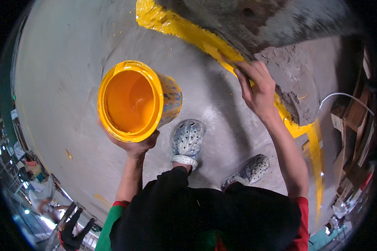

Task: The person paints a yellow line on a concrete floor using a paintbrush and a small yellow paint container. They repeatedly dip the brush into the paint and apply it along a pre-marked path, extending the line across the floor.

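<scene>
My left hand (140,145) grips a round paint can (171,98) from below, fingers partly hidden behind it. The can tilts, its mouth facing up towards me; thick orange-yellow paint (130,102) shows inside, and drips coat the rim and outer side. My right hand (257,85) is closed around a paintbrush (226,58), whose yellow-covered end rests at the wet yellow stripe (184,31). Most of its handle is hidden by my fingers. The stripe follows the edge of a raised, rough concrete block (255,21) and bends down on the right.
My feet, in speckled clogs (188,140), stand on the grey concrete floor (63,104). Wooden boards and crates (354,117) are stacked at the right, with a white cable (347,94) beside them. Another person (73,230) and clutter appear at the lower left.
</scene>
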